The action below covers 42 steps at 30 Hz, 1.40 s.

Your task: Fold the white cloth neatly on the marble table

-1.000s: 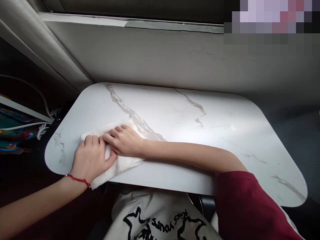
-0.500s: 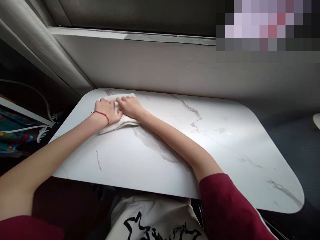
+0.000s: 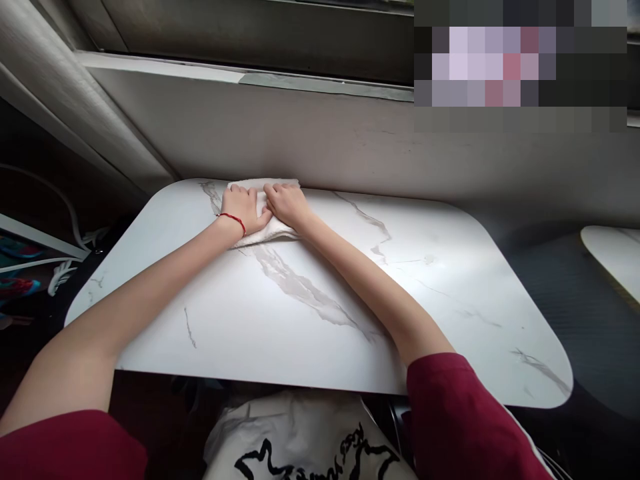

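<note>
A white cloth (image 3: 273,230) lies folded on the white marble-patterned table (image 3: 210,333), against its far edge. My left hand (image 3: 241,210), with a red string bracelet (image 3: 233,219) on the wrist, presses down on the left part of the cloth, fingers bent over it. On the cloth's right part rests my right hand (image 3: 289,203), its fingers curled onto the fabric. Both thumbs point inward and nearly meet over the middle. The cloth's far edge shows beyond the fingertips; its underside is hidden.
Behind the table rises a pale wall (image 3: 300,140) with a ledge (image 3: 165,69) above it. A light curtain (image 3: 100,120) hangs at the left, near white cables (image 3: 63,273). Another white tabletop (image 3: 615,250) shows at the right. A printed bag (image 3: 300,433) is below the near edge.
Both hands have slid the cloth to the right and a little away from me along the far edge. The view has shifted slightly, showing more of the other tabletop.
</note>
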Motion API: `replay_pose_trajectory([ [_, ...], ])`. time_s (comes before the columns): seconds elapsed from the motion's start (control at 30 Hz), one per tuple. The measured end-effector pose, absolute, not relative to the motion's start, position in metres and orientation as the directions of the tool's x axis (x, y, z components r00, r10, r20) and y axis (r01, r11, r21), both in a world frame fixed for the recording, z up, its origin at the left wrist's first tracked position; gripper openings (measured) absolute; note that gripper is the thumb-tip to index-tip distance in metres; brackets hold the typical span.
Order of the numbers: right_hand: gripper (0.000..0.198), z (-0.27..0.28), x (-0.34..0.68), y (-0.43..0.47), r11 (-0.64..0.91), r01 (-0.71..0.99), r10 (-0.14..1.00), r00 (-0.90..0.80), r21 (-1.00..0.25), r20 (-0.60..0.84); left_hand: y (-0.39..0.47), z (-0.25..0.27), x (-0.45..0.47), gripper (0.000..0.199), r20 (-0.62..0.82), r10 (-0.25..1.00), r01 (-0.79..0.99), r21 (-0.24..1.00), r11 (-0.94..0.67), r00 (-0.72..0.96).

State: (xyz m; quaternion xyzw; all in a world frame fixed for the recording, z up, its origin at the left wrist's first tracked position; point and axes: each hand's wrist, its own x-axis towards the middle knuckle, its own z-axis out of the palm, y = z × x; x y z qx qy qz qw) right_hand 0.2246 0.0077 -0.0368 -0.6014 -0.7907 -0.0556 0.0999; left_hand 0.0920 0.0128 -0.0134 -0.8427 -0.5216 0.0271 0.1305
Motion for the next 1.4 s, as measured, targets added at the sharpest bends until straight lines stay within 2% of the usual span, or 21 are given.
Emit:
replay_pose_trajectory([
  [0.2,0.033,-0.040,0.169,-0.023,0.478,0.878,0.862,-0.463,-0.029,0.209,-0.038,-0.008,0.035,0.051,0.063,0.932,0.903,-0.282,-0.326,0.356],
  [0.37,0.038,-0.039,0.104,-0.072,0.734,0.675,0.670,-0.701,-0.078,0.245,-0.111,-0.008,-0.050,0.055,0.053,0.955,0.894,-0.369,-0.254,0.293],
  [0.5,0.039,-0.037,0.068,-0.085,0.820,0.563,0.569,-0.781,-0.105,0.258,-0.136,-0.010,-0.094,0.059,0.085,0.962,0.871,-0.452,-0.193,0.258],
  [0.6,0.040,-0.035,0.056,-0.068,0.804,0.586,0.591,-0.769,-0.102,0.241,-0.114,-0.007,-0.103,0.055,0.048,0.973,0.868,-0.463,-0.178,0.225],
  [0.77,0.039,-0.035,0.070,-0.009,0.665,0.741,0.740,-0.633,-0.100,0.230,-0.031,-0.006,-0.081,0.058,-0.003,0.973,0.896,-0.390,-0.213,0.230],
  [0.9,0.040,-0.036,0.116,0.036,0.497,0.861,0.856,-0.464,-0.112,0.228,0.032,-0.014,-0.032,0.063,0.089,0.965,0.938,-0.273,-0.213,0.245],
  [1.03,0.041,-0.036,0.178,0.049,0.329,0.940,0.927,-0.303,-0.092,0.220,0.064,-0.024,0.038,0.063,0.184,0.932,0.945,-0.159,-0.284,0.311],
  [1.2,0.038,-0.037,0.233,0.009,0.250,0.968,0.948,-0.239,-0.030,0.211,0.036,-0.026,0.093,0.057,0.173,0.868,0.884,-0.144,-0.444,0.465],
  [1.3,0.034,-0.041,0.248,-0.044,0.304,0.953,0.932,-0.297,0.003,0.207,-0.022,-0.024,0.100,0.050,0.159,0.858,0.872,-0.125,-0.474,0.489],
  [1.4,0.026,-0.047,0.251,-0.118,0.414,0.910,0.869,-0.401,0.015,0.289,-0.098,-0.022,0.095,0.041,0.119,0.839,0.840,-0.199,-0.504,0.532],
])
